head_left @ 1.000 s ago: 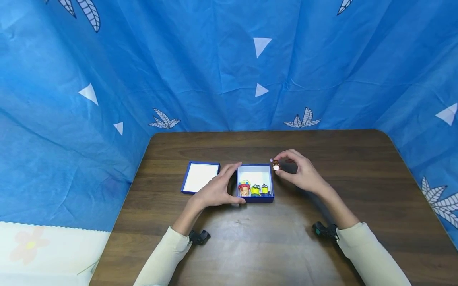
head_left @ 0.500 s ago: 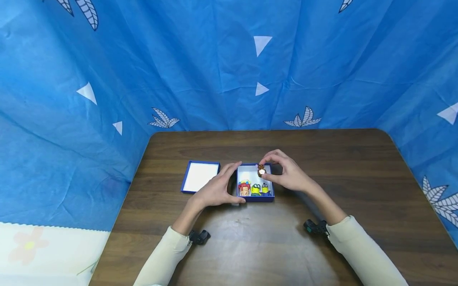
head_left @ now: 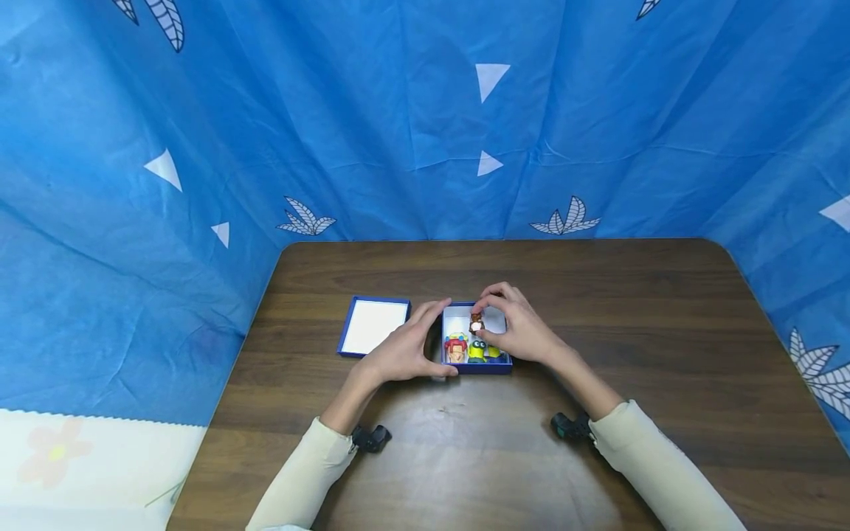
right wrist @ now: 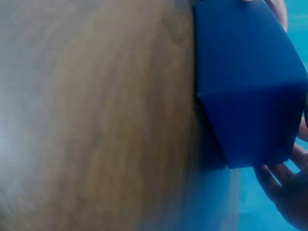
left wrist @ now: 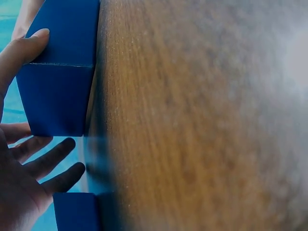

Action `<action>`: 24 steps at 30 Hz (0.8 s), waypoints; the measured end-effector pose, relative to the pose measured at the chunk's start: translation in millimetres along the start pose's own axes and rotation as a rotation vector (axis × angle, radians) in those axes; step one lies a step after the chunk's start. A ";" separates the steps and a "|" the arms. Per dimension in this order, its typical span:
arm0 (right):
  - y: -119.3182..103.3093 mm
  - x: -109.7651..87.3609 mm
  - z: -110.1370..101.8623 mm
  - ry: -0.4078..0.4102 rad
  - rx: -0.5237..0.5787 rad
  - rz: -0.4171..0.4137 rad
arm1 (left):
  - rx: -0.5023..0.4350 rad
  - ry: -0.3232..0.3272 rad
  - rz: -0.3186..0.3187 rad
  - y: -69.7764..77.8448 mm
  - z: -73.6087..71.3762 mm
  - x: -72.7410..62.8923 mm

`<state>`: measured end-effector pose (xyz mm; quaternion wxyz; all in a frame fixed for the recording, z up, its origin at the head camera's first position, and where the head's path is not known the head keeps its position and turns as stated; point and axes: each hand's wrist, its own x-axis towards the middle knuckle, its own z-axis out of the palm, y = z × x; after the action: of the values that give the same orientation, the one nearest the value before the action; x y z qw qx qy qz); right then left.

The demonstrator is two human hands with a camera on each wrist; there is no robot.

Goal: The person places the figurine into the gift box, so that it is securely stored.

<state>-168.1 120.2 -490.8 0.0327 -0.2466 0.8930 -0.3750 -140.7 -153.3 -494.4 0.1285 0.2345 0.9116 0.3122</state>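
A small open blue box (head_left: 479, 369) with a white inside stands on the table. My left hand (head_left: 403, 352) grips its left side, thumb at the front wall and fingers toward the back corner. Between thumb and fingertips, my right hand (head_left: 521, 330) pinches a small brown toy figure (head_left: 476, 323) with a white front, over the back middle of the box. Along the front inside sit a red-and-yellow figure (head_left: 455, 348) and a yellow Minion figure (head_left: 477, 351). Another yellow figure (head_left: 493, 352) is partly covered by the right hand. Both wrist views show the outer walls of the box.
A blue-rimmed lid (head_left: 375, 327), white inside, lies left of the box behind the left hand. Underneath is a brown wooden table (head_left: 617, 295). Blue curtain (head_left: 398, 110) closes off the back and sides.
My right hand has carried the brown figure leftward, from beside the box's right edge to over its inside, and lowered slightly. The left hand stays on the box.
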 end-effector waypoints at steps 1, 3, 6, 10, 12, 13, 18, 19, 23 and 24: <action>-0.4 -0.3 0.8 0.002 -0.018 0.007 | 0.003 0.000 0.003 0.4 -0.1 0.2; -2.7 -0.2 1.9 0.003 -0.068 0.022 | 0.010 -0.002 0.006 1.6 -0.5 0.4; -6.8 1.0 1.9 0.012 -0.151 0.039 | 0.027 -0.009 0.003 3.6 -2.2 0.5; -11.9 2.6 0.5 0.011 -0.215 0.071 | 0.063 -0.018 0.000 6.1 -5.2 0.8; -13.1 3.0 -0.3 0.009 -0.216 0.085 | 0.087 -0.020 -0.002 7.1 -6.4 1.2; -13.7 3.2 -0.7 0.005 -0.212 0.090 | 0.102 -0.021 -0.003 7.4 -6.8 1.3; -14.7 2.9 -2.3 -0.018 -0.185 0.096 | 0.161 -0.029 0.001 8.5 -7.3 -0.6; -14.4 2.6 -2.2 -0.024 -0.177 0.098 | 0.170 -0.029 0.006 8.5 -7.1 -1.5; -15.5 1.6 -3.3 -0.023 -0.145 0.100 | 0.183 -0.020 0.031 7.6 -6.7 -4.3; -16.2 1.7 -3.8 -0.014 -0.137 0.096 | 0.173 -0.015 0.036 6.9 -6.7 -4.8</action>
<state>-163.8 112.2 -476.8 0.0401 -0.2079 0.9271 -0.3093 -136.8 -154.3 -484.5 0.1088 0.2636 0.9297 0.2329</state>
